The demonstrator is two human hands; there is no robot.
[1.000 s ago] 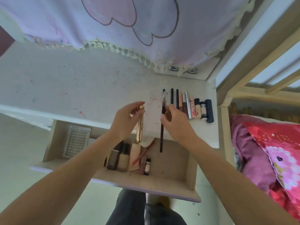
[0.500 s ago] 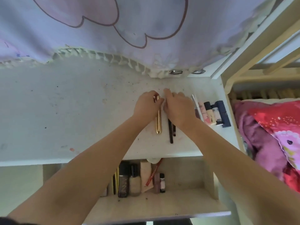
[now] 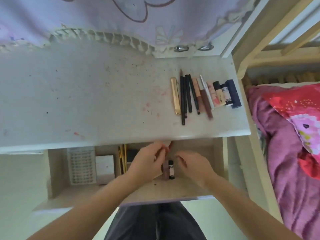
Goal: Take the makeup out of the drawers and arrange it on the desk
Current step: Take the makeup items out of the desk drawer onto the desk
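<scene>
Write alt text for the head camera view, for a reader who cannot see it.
A person's two hands reach into an open pale wooden drawer under a white desk: the left hand pinches something pale at the desk edge, the right hand hovers relaxed. On the desk lies a neat row of makeup, from a gold tube past dark pencils to a navy lipstick case.

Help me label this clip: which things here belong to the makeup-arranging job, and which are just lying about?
Job:
- desk
- open drawer
- gold tube at the row's left end
- dark pencils
- navy tube at the right end
- two small bottles in the drawer
- left hand, right hand

Lying about:
- lilac curtain
- pink bedding
</scene>
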